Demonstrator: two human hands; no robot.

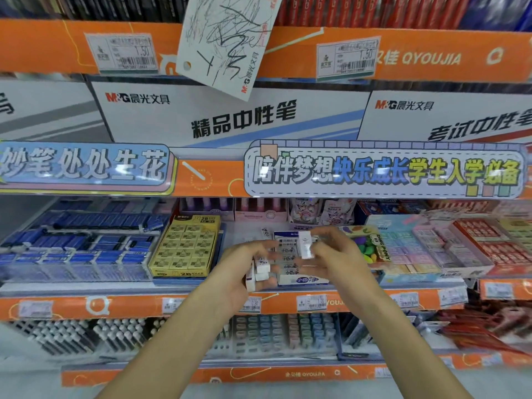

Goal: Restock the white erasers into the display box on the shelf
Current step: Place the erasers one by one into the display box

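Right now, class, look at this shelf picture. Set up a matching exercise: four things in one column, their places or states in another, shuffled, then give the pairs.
Things:
1. Yellow eraser box
2. Display box
3. Left hand
4. Right hand

Places or states:
A. Holds one white eraser
B. Left of the display box
C. Holds several white erasers
D. Behind both hands

Pairs: 1-B, 2-D, 3-C, 4-A

Display box (305, 279) mostly hidden behind both hands; fill level unreadable. Left hand (247, 269) motion-blurred, eraser count in it unclear. Price tags (312, 302) too small. Right shelf goods blurred.
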